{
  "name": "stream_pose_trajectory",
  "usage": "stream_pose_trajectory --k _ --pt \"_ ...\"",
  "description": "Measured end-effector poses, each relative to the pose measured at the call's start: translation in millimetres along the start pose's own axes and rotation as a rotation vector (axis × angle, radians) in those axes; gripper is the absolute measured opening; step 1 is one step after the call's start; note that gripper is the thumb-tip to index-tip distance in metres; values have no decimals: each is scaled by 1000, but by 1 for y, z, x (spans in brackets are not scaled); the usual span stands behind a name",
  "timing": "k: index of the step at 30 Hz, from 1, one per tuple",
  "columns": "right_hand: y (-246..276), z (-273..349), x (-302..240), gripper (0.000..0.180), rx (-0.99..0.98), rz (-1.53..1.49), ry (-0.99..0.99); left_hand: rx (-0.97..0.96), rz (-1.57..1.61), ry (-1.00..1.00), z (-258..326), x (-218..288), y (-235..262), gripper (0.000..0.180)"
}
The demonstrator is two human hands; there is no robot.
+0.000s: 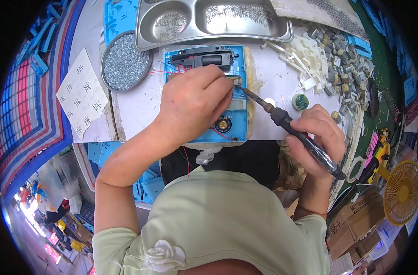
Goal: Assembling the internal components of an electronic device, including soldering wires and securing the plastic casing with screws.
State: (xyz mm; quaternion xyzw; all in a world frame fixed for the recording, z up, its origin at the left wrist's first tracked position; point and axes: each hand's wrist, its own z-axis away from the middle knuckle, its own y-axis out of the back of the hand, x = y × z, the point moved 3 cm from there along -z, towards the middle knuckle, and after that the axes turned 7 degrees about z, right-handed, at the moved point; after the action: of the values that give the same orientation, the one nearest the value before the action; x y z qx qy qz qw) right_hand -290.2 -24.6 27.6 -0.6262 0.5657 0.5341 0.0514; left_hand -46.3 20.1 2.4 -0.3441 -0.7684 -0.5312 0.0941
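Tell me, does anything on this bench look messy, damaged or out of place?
Mostly clutter. White plastic bits and small grey parts lie loose in a heap at the far right of the bench. The pale pad under the blue housing looks yellowed and ragged along its edge.

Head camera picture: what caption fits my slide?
Left hand steadies a blue plastic case while right hand touches soldering iron to it.

Blue plastic housing (239, 121) lies flat on the white bench, a black module (202, 57) at its far end and a small round speaker (223, 123) near its front (red wires trailing). Black-handled soldering iron (291, 126) slants across, tip at the housing's right edge.
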Motion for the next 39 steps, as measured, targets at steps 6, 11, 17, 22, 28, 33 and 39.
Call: stream_pose_trajectory --k 6,11,17,22,28,33,39 --pt "1 -2 0 36 1 -7 -1 -7 7 7 0 0 0 21" --pt "2 -2 0 36 -6 11 4 0 5 5 -1 1 0 21" --pt "4 -1 0 36 -6 6 -3 -10 0 6 0 -1 0 21" --pt "8 4 1 34 29 9 -24 -24 -8 17 -1 2 1 21" --pt "11 5 2 32 70 9 -21 -18 -12 13 0 3 1 21" --pt "12 5 3 32 65 9 -26 -8 -16 37 -2 5 2 23" --pt "13 6 3 32 59 25 -31 4 -34 38 -2 6 2 23"
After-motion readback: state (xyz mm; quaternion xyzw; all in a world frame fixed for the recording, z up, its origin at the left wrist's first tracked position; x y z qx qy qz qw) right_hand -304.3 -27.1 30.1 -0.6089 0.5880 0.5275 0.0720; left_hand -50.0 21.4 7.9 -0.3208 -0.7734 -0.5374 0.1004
